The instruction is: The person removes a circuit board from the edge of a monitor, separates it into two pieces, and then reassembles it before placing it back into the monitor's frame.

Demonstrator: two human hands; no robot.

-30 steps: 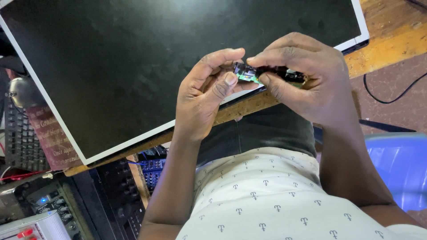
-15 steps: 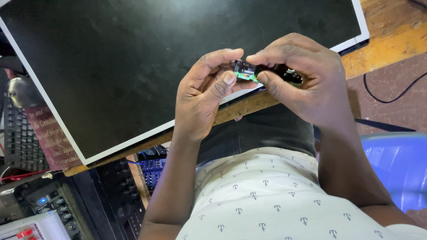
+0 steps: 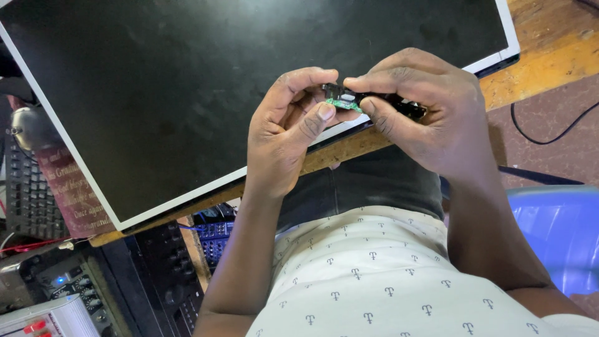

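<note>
Above the dark screen panel (image 3: 187,93), I pinch a small green circuit board (image 3: 344,103) between my left hand (image 3: 284,134) and right hand (image 3: 424,115). Both hands' fingertips close on it, steadying its ends.

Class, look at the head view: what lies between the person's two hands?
A small green circuit board joined to a black part, pinched between the left hand and right hand, above the dark screen panel.

We see small green circuit board (image 3: 345,103), glossy laminate, with black plastic part (image 3: 399,105) attached. Behind it, flat display panel (image 3: 237,81): matt dark face, dusty, smudged, thin white plastic edge. Under panel, wooden bench top (image 3: 536,62), worn, rough grain. Right of panel, blue plastic chair (image 3: 555,237), smooth, slightly shiny.
</note>
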